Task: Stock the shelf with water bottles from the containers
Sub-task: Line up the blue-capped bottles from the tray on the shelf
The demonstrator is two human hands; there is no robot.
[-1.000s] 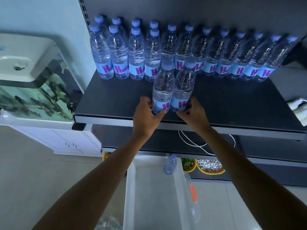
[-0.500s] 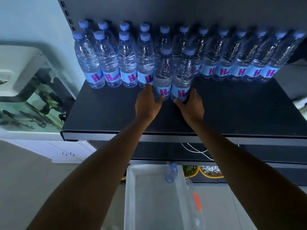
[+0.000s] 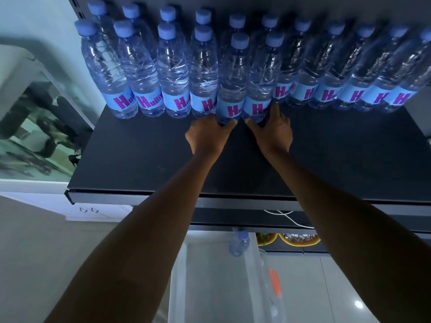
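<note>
In the near floor area a white container (image 3: 198,287) holds a lone water bottle (image 3: 239,243) in its far right corner, and a clear container (image 3: 272,283) just right of it is too faint to make out what it holds. On the shelf (image 3: 140,159) the left hand (image 3: 210,136) grips the base of the left bottle (image 3: 231,89). The right hand (image 3: 272,131) grips the right bottle (image 3: 261,85) touching it, both upright in line with four front-row bottles (image 3: 172,73) to the left. The back row (image 3: 326,66) runs off the right edge, so I cannot tell its count.
</note>
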